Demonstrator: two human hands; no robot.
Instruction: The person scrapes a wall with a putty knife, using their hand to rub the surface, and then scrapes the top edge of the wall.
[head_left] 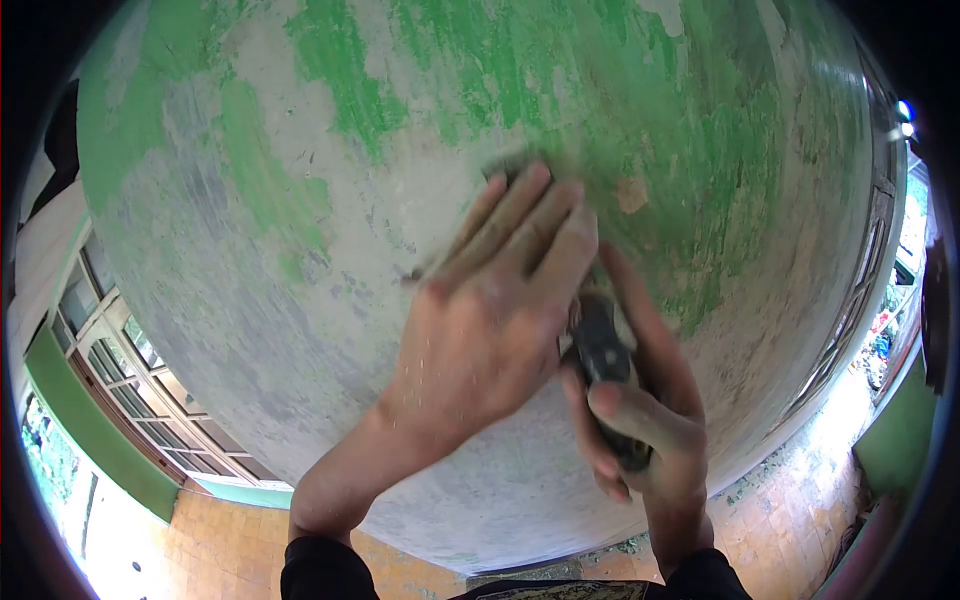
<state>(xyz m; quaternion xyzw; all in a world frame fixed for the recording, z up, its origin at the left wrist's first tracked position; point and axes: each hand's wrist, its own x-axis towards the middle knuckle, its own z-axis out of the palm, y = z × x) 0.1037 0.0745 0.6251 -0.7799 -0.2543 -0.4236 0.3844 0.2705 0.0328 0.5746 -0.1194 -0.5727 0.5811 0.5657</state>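
A large wall (380,220) with patchy, worn green paint over grey-white fills the middle of the head view, bulging from the lens. My right hand (660,420) is closed around the dark, worn handle of a scraper (603,345), its thumb lying along the handle. Over the scraper's head lies my left hand (490,290), fingers long and close together, pressing it against the wall. Only a dark edge of the head shows past the left fingertips, slightly blurred. The left thumb and most of the head are hidden.
Glass-paned doors (130,370) stand at the left beside a green low wall (90,430). Orange floor tiles (230,545) run below, with paint flakes (740,490) along the wall's foot at right. A window frame (865,270) lines the far right.
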